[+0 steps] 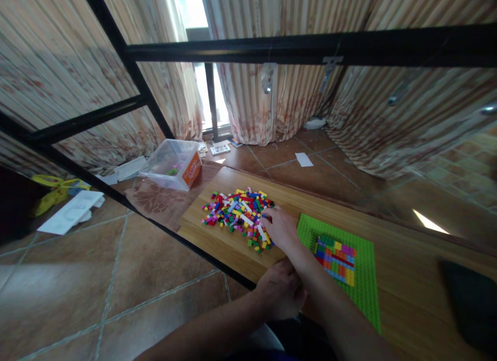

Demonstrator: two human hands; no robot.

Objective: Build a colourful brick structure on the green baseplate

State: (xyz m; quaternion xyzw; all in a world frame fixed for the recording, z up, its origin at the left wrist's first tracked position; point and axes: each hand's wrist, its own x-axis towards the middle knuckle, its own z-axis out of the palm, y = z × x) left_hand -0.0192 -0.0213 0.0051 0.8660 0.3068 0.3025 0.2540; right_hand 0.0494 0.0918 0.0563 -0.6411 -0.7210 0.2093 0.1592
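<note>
A heap of several small coloured bricks (235, 211) lies on the left part of a wooden table (399, 268). My right hand (280, 227) reaches into the heap's right edge, fingertips among the bricks; whether it grips one is hidden. To its right lies a green baseplate (363, 288) carrying a patch of coloured bricks (336, 257) in rows. My left hand (280, 288) rests at the table's near edge, below the right forearm, fingers curled, holding nothing visible.
A clear plastic box (173, 163) with an orange label sits on the tiled floor beyond the table. Papers (72, 211) and a yellow bag (54, 190) lie left. Black metal frame bars (310, 46) cross the view. A dark object (471, 301) sits at the table's right.
</note>
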